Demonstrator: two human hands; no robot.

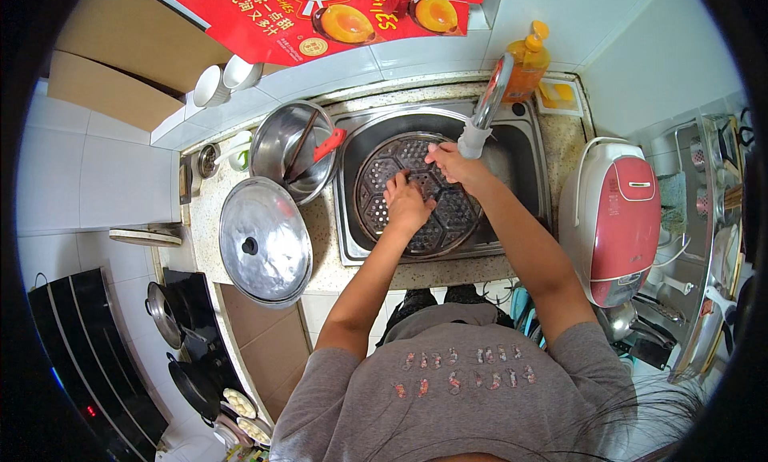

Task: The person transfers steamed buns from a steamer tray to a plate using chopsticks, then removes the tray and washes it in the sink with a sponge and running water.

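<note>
A round perforated metal steamer tray [441,228] with a hexagon pattern lies in the stainless steel sink [528,204]. My left hand [409,205] rests on the tray's left middle part, fingers spread, with nothing visible in it. Near the tray's far rim is my right hand [454,163], its fingers curled close together; whether they pinch anything is hidden. Just above that hand hangs the faucet [495,87], a whitish sleeve [474,141] around its outlet.
Left of the sink stands a steel pot [270,132] holding a red-handled utensil [330,145]. A metal lid [267,240] leans out over the counter's front edge. To the right are a red and white rice cooker [624,216] and, behind the faucet, an orange detergent bottle [528,66].
</note>
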